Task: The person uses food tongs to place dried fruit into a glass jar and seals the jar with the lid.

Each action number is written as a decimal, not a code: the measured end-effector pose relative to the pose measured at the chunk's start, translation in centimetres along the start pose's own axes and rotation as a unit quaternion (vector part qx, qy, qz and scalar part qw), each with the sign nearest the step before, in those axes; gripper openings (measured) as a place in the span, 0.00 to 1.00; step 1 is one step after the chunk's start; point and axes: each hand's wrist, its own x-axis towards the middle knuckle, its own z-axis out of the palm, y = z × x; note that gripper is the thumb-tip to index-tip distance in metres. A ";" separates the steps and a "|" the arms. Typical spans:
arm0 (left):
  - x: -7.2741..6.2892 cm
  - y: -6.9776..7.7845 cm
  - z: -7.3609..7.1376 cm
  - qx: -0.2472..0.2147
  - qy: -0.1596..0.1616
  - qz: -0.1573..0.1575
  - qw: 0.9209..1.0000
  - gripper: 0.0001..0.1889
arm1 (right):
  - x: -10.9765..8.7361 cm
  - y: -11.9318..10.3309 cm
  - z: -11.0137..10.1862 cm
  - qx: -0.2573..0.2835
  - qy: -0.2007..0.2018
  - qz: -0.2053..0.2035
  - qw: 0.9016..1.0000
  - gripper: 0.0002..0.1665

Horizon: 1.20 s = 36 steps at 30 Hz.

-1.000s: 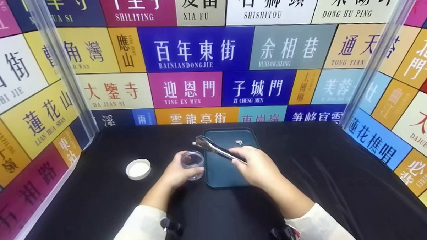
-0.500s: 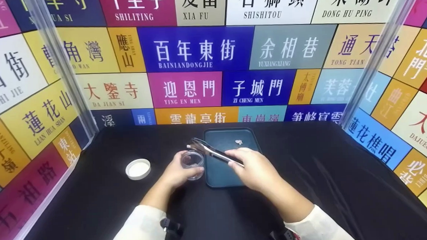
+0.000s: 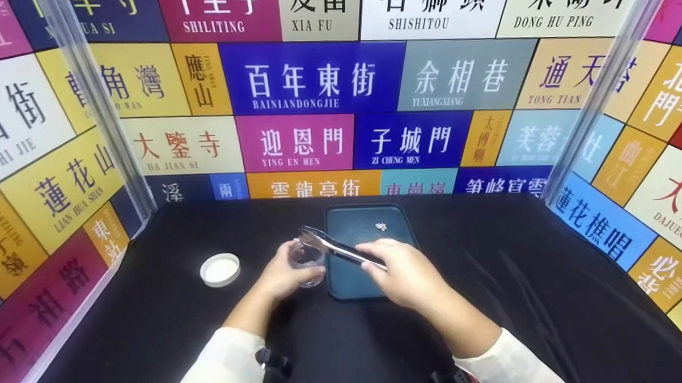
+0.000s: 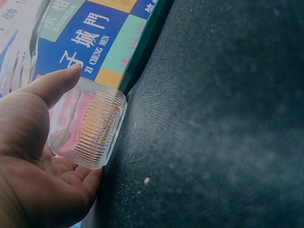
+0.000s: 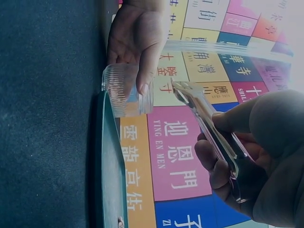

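My left hand grips a small clear jar that stands on the black cloth against the tray's left edge. In the left wrist view the jar shows fine ridges, with the thumb on its near side and fingers behind. Metal tongs are held in my right hand, pinched between thumb and fingers. Their tips overlap the jar's mouth in the head view; in the right wrist view the tong tips are close above the rim. Several tiny pale pieces lie on the dark teal tray.
A round white lid lies on the black cloth left of the jar. One pale crumb rests on the cloth near the left hand. Walls with colourful printed signs and clear corner posts enclose the table.
The tongs have moved left and lowered onto the jar's mouth. A small pale piece at their tips earlier no longer shows there. The left hand and jar have stayed put.
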 end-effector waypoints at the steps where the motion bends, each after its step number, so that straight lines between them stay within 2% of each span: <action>1: 0.0 0.0 0.0 0.000 0.000 0.000 1.000 0.52 | 0.0 0.0 0.0 0.000 -0.001 0.000 1.000 0.22; 9: 0.1 0.0 -0.1 0.011 0.005 -0.012 1.000 0.49 | 0.0 -0.3 -0.2 0.007 -0.026 0.025 0.999 0.26; 17: 0.1 0.0 -0.1 -0.006 0.000 -0.015 1.000 0.49 | 0.2 0.2 -0.2 0.014 -0.023 0.025 0.999 0.31; 27: 0.1 0.1 -0.2 0.022 0.010 -0.015 1.000 0.51 | 1.8 3.5 -0.3 0.018 -0.022 0.066 0.997 0.33; 36: 0.2 0.0 -0.1 0.009 0.006 -0.014 1.000 0.51 | 2.9 6.5 -0.3 0.037 -0.029 0.123 0.991 0.34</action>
